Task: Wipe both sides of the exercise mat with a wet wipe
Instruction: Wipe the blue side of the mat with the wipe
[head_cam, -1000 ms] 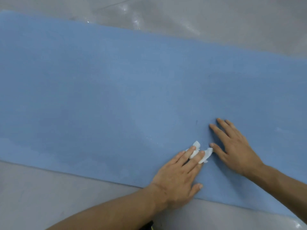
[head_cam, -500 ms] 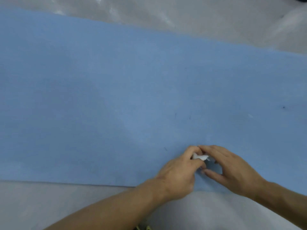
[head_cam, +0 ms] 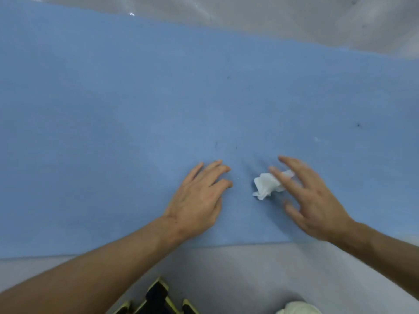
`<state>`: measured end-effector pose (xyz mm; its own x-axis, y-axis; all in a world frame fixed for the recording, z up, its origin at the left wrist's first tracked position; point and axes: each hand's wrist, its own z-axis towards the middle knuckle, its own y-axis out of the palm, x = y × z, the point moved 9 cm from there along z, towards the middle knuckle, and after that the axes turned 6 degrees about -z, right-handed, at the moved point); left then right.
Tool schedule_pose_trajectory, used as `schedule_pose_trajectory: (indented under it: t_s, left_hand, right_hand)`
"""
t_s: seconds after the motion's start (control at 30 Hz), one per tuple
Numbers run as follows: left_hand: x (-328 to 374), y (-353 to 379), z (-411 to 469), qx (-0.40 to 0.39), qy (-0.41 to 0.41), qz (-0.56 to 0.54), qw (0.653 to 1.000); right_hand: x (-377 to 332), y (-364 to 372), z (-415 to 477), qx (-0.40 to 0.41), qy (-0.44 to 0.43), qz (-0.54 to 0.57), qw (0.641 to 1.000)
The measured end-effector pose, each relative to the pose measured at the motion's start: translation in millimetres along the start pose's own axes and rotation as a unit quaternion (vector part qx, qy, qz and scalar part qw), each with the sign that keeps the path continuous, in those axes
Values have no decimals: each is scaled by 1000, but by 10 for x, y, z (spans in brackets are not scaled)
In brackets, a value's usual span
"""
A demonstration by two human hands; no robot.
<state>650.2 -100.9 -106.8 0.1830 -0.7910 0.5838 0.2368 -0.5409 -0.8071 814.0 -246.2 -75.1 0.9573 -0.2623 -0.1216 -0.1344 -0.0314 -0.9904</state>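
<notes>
Blue exercise mat (head_cam: 136, 109) lies flat across the whole head view, spread on a glossy grey floor (head_cam: 249, 268) that shows past its far edge and in front of its near edge. Left hand (head_cam: 199, 200) rests palm down on the mat near the near edge, fingers (head_cam: 215, 171) close together and slightly bent at the tips, holding nothing. Crumpled white wet wipe (head_cam: 265, 184) sits on the mat just right of the left hand, apart from it. Right hand (head_cam: 317, 200) is over the mat beside the wipe, motion-blurred, fingers (head_cam: 283, 177) straight and spread wide, one crossing over the wipe's right part; not gripping it, and contact cannot be told through the blur. A few small dark specks (head_cam: 358, 125) dot the mat further out. Black-and-yellow object (head_cam: 156, 298) sits at the bottom edge on the floor, with a pale rounded object (head_cam: 297, 308) at bottom right, both cut off.
</notes>
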Motion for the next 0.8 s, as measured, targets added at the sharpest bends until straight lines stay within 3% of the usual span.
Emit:
schedule_pose_trajectory:
  t_s: [0.1, 0.23, 0.37, 0.43, 0.6, 0.7, 0.8]
  left_hand:
    - [-116, 4, -6, -25, -29, 52, 998]
    - [-99, 56, -22, -43, -15, 79, 996]
    - [-58, 137, -68, -61, 8, 105, 993]
    - [-42, 180, -87, -70, 15, 122, 990]
    - [-55, 195, -95, -68, 22, 138, 988]
    - [-78, 191, -100, -70, 26, 139, 988]
    - [-120, 173, -98, -76, 17, 138, 987]
  right_hand:
    - [-425, 375, -186, -109, -38, -25, 993]
    - [-678, 514, -309, -104, -36, -58, 992]
    - [-800, 504, -689, -117, -156, -102, 975]
    - [-598, 467, -844, -119, -163, -128, 971]
    - [320, 322, -983, -97, 15, -148, 984]
    - [803, 295, -1152, -115, 138, -139, 974]
    - [792, 334, -1196, -130, 139, -99, 977]
